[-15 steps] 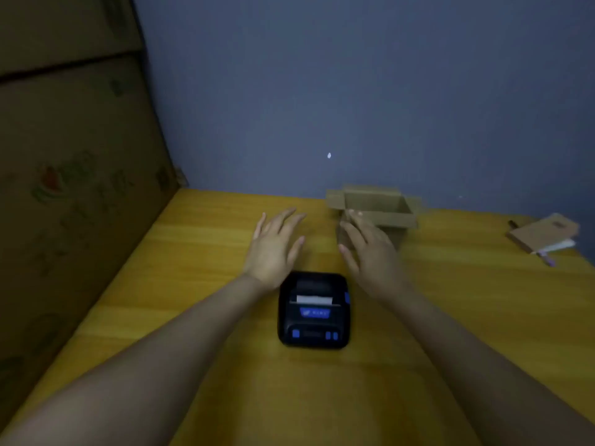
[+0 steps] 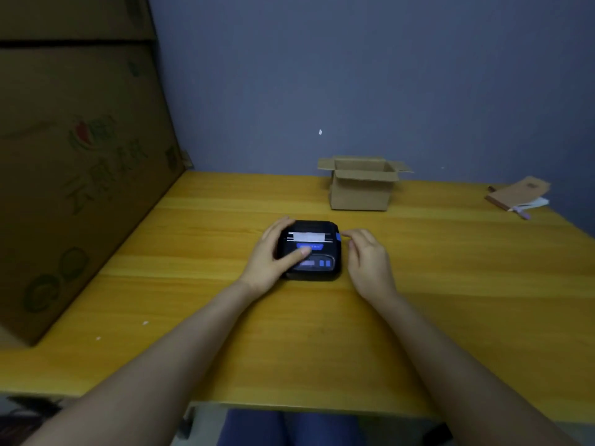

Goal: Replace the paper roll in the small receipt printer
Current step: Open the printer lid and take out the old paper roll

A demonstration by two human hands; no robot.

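A small black receipt printer [image 2: 322, 255] with blue buttons sits on the yellow wooden table [image 2: 450, 284], a strip of white paper [image 2: 307, 235] showing at its slot. My left hand [image 2: 273, 255] grips the printer's left side, thumb lying across its top. My right hand [image 2: 367, 259] hovers just right of the printer, fingers loosely curled, index finger close to the blue tab [image 2: 338, 237] on the printer's right edge. I cannot tell whether it touches. No spare paper roll is visible.
A small open cardboard box [image 2: 360, 191] stands behind the printer near the blue wall. A large printed carton [image 2: 74, 175] fills the left side. A brown notebook with a pen [image 2: 518, 196] lies at the far right. The table's front edge is near my lap.
Both hands came back from beyond the printer. The left hand has closed on the printer's left side; the right hand has drawn in beside its right edge. The camera tilted down.
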